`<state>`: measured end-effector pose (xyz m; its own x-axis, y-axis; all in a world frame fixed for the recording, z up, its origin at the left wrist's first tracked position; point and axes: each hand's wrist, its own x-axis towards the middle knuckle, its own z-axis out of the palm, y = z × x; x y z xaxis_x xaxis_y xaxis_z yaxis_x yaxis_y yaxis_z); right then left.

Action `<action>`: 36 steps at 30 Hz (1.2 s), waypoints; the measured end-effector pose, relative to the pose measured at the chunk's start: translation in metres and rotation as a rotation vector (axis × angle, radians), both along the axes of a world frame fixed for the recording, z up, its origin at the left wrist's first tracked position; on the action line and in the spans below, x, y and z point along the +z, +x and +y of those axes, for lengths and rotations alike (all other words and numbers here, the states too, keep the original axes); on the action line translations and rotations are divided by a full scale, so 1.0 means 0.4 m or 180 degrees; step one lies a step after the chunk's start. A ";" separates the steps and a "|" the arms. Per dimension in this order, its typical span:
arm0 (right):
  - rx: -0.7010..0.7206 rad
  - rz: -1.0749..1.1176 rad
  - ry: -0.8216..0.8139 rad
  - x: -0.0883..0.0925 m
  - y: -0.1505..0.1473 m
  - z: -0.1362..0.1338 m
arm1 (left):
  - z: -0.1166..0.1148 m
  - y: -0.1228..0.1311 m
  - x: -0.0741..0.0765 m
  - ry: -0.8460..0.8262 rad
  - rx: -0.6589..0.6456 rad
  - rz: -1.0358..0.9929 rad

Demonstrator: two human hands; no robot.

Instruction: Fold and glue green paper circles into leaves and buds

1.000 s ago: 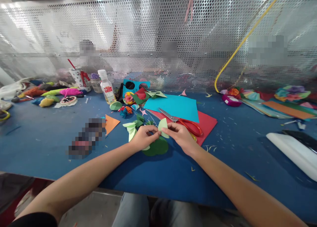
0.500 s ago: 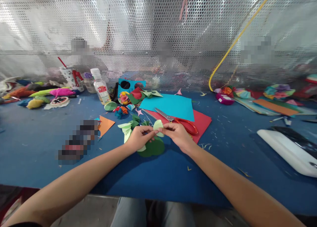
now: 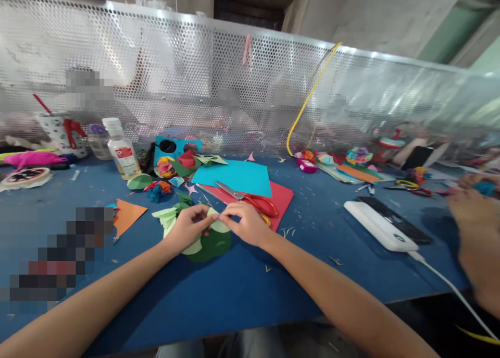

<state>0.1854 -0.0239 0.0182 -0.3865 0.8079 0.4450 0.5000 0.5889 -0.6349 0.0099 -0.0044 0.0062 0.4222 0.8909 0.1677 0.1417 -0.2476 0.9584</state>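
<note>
A pale green paper piece (image 3: pixel 219 223) is pinched by the fingertips of both the left hand (image 3: pixel 186 226) and the right hand (image 3: pixel 247 223), which almost meet on it. Directly beneath this grip, a dark green paper shape (image 3: pixel 214 247) is laid on the blue table (image 3: pixel 250 282). Pleated light green paper (image 3: pixel 165 220) is placed just left of the grip.

Beyond the grip and to its left, a white-capped plastic bottle (image 3: pixel 122 152) is stood, tilted in the view; pale yellow liquid is seen in its lower part, behind a red-and-white label. Farther left, a purple-lidded jar (image 3: pixel 100 147) is set, its contents not made out. Next to it is placed a patterned tumbler (image 3: pixel 57 131), in which a red straw (image 3: pixel 41 103) is held and to which a red bow (image 3: pixel 73 133) is fixed; what is inside is hidden by the wall.

Just beyond the right hand, orange-handled scissors (image 3: pixel 244 196) are rested across a red sheet (image 3: pixel 284 197) and a bright blue sheet (image 3: pixel 236 176).
</note>
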 end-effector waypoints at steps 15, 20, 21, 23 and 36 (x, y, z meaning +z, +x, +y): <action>0.0422 -0.0377 0.0072 0.007 0.005 0.002 | -0.007 -0.023 0.015 0.0984 -0.0117 0.0945; 0.0193 0.0126 -0.0342 0.003 0.010 0.016 | -0.013 -0.028 0.033 0.0858 -0.0082 0.0828; 0.0140 0.0191 -0.0398 0.001 0.012 0.020 | -0.014 -0.029 0.034 0.0853 -0.0070 0.0791; 0.0046 0.0298 -0.0502 -0.003 0.015 0.027 | -0.014 -0.031 0.033 0.0902 0.0001 0.0767; -0.0250 0.0671 -0.0639 -0.019 0.020 0.057 | 0.000 -0.053 0.031 0.1194 0.0675 0.0555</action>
<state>0.1936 -0.0011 0.0107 -0.2354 0.9115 0.3371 0.3837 0.4059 -0.8295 -0.0112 -0.0043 0.0187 0.2876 0.8519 0.4376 0.3777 -0.5208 0.7656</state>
